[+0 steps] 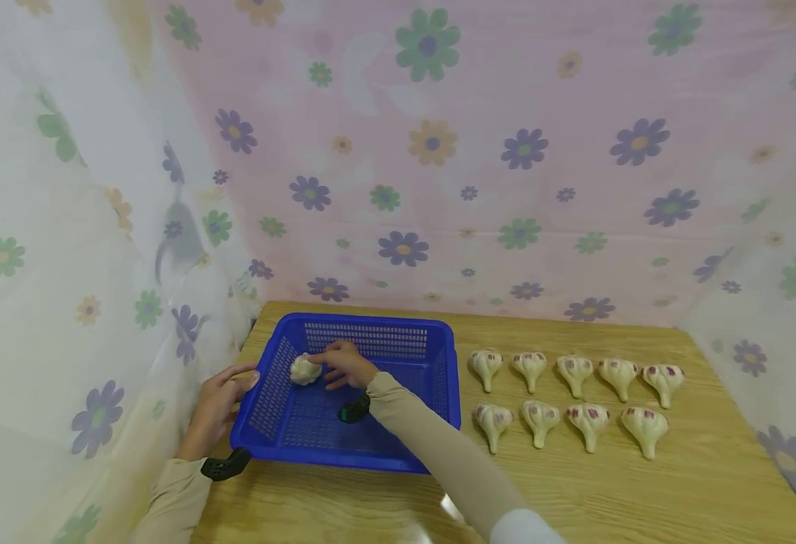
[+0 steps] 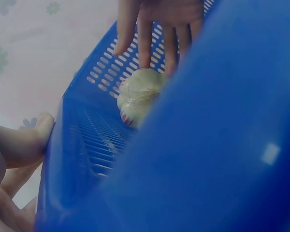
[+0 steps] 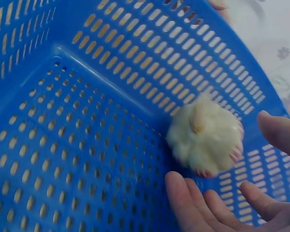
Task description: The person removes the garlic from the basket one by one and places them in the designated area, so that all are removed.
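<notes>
A garlic bulb [image 1: 305, 369] sits inside the blue plastic basket [image 1: 353, 458], against its left wall. My right hand [image 1: 348, 366] is inside the basket just beside this bulb. In the right wrist view, the right fingers [image 3: 183, 198] are spread and loosely bent, with the garlic bulb [image 3: 205, 137] beyond their tips and not held. At the basket's left rim, my left hand [image 1: 217, 404] holds the edge from outside. The left wrist view shows the left thumb [image 2: 29, 142] at the rim and the other fingers bent below it, partly hidden.
Several garlic bulbs [image 1: 589, 425] lie in two rows on the wooden table [image 1: 574, 499], right of the basket. A flower-patterned curtain [image 1: 466, 219] hangs behind the table and along both sides, close to the left arm.
</notes>
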Demonstrator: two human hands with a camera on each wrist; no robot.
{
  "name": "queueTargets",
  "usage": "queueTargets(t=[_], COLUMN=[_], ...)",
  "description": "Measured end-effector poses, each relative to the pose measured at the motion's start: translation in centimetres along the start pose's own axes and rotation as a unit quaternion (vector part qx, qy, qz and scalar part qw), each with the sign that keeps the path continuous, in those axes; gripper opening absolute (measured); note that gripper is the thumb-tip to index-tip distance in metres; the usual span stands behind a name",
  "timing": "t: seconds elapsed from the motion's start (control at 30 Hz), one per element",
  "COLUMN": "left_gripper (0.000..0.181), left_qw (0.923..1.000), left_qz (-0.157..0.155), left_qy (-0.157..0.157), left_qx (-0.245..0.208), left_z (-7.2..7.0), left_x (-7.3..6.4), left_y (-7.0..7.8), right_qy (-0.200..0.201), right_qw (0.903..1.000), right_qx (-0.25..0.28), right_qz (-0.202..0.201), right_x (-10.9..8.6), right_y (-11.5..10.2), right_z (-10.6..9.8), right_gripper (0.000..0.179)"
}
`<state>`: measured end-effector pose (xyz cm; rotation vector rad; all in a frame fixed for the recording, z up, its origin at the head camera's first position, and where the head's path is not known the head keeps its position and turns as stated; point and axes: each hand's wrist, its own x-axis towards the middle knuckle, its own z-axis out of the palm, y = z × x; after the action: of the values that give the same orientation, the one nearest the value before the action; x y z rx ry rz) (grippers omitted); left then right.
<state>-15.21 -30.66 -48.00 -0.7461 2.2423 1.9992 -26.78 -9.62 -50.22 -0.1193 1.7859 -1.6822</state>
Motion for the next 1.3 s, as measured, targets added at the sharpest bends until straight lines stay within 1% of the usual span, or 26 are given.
queueTargets(t=[0.17, 0.23, 0.3, 0.43, 0.57, 0.7, 0.8, 0.93, 1.0, 1.13, 1.23, 1.3], left_gripper=[0.049, 0.048, 0.047, 0.047, 0.047, 0.046, 0.046, 0.047, 0.047, 0.048, 0.050, 0.050], left_qw=[1.0000, 0.9999, 0.9999, 1.0000, 1.0000, 1.0000, 1.0000, 0.9999, 0.9999, 0.9999, 0.9999, 0.9999], left_qz=[-0.004, -0.006, -0.004, -0.002, 0.000, 0.001, 0.000, -0.002, -0.003, 0.005, 0.013, 0.012], left_qy=[0.000, 0.003, 0.006, 0.006, 0.003, 0.003, 0.007, 0.001, -0.004, -0.009, -0.010, -0.011], left_qx=[-0.007, -0.008, -0.007, -0.005, -0.004, -0.004, -0.005, -0.010, -0.013, -0.012, -0.005, -0.004], left_z=[0.2, 0.1, 0.1, 0.2, 0.3, 0.3, 0.2, 0.3, 0.3, 0.2, 0.0, 0.0], left_x=[0.0, 0.0, 0.1, 0.1, 0.1, 0.0, -0.1, -0.1, -0.1, -0.1, -0.1, -0.1], left_y=[0.0, 0.0, 0.0, 0.0, 0.1, 0.0, 0.1, 0.0, 0.0, 0.0, 0.0, 0.0], right_qy=[0.026, 0.027, 0.031, 0.048, 0.068, 0.075, 0.067, 0.045, 0.028, 0.001, -0.012, -0.019], right_qw=[0.9995, 0.9993, 0.9992, 0.9987, 0.9976, 0.9971, 0.9976, 0.9985, 0.9990, 0.9993, 0.9993, 0.9992], right_qx=[-0.020, -0.023, -0.026, -0.018, -0.008, 0.001, 0.016, 0.030, 0.033, 0.034, 0.031, 0.030], right_qz=[0.003, 0.011, 0.006, 0.000, -0.007, -0.011, -0.009, -0.012, -0.015, -0.017, -0.016, -0.015], right_x=[0.6, 1.2, 1.6, 1.3, 0.9, 0.8, 0.8, 0.7, 0.6, 0.4, 0.1, -0.1], right_y=[0.1, 0.5, 0.8, 0.9, 0.7, 0.8, 0.9, 0.9, 0.8, 0.9, 0.9, 0.8], right_z=[1.5, 1.9, 2.2, 2.5, 3.1, 3.6, 3.7, 3.1, 2.7, 1.9, 1.4, 1.0], right_gripper=[0.053, 0.052, 0.052, 0.047, 0.036, 0.031, 0.031, 0.032, 0.033, 0.034, 0.032, 0.030])
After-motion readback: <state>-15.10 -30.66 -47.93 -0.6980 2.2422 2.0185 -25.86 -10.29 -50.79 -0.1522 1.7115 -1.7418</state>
